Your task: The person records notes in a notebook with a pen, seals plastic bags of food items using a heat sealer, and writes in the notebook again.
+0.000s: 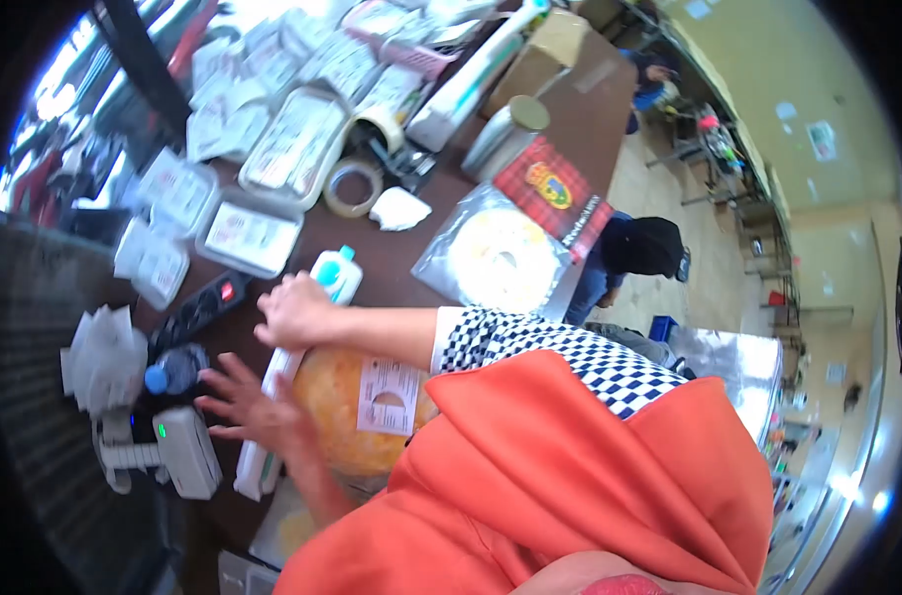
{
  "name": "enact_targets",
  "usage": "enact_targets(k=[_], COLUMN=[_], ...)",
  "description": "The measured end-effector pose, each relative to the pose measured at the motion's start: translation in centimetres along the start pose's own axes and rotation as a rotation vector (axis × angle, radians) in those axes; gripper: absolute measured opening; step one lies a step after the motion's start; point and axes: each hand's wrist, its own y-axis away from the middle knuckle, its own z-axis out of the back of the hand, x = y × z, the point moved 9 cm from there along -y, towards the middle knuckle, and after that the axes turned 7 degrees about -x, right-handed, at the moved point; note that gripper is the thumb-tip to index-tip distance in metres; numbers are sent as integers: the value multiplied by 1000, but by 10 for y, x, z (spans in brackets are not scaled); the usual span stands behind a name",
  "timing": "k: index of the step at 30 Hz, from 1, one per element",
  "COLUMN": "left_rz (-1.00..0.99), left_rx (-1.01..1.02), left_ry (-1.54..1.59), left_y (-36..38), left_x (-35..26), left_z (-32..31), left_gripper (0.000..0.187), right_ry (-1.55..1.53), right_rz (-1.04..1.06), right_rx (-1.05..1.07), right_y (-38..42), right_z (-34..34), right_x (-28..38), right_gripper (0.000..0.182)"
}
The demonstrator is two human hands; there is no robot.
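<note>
A white bag sealer (260, 448), long and narrow with a teal-marked end (337, 270), lies on the dark table. My right hand (299, 313) is closed over its upper part, knuckles up, at the end of a bare forearm and checkered sleeve. Fingers spread and holding nothing, my left hand (258, 407) hovers over or beside the sealer's bar. Against the bar, close to my apron, rests a clear bag of round, flat yellow-orange food (327, 397). On the bag is a white label (388, 399) with a half-circle picture. Whether the bag's edge sits inside the sealer is hidden.
Label-filled plastic tubs (250, 238), tape rolls (354, 188) and a power strip (198, 315) lie beyond my hands. A bottle (178, 369) and white label printer (186, 453) stand left. Another bagged round food (501, 256) lies near a jar (510, 131). Other people are behind.
</note>
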Motion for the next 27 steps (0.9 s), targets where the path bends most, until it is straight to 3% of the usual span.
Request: enact_targets(k=[2,4,7,27], left_rz=[54,207,103,163], left_rx=[33,215,164,190], left_ry=[-39,131,-2,55], left_y=[-23,-15,-19,-14], left_x=[30,46,34,37], left_z=[-26,-63,-49,-56], left_gripper=[62,64,66,64], right_ry=[7,8,9,24], right_rz=[6,14,2,-7], right_rx=[5,12,29,8], right_y=[1,1,2,6], right_z=[-3,-5,-6,-1], right_x=[3,2,3,4], right_gripper=[43,43,42,38])
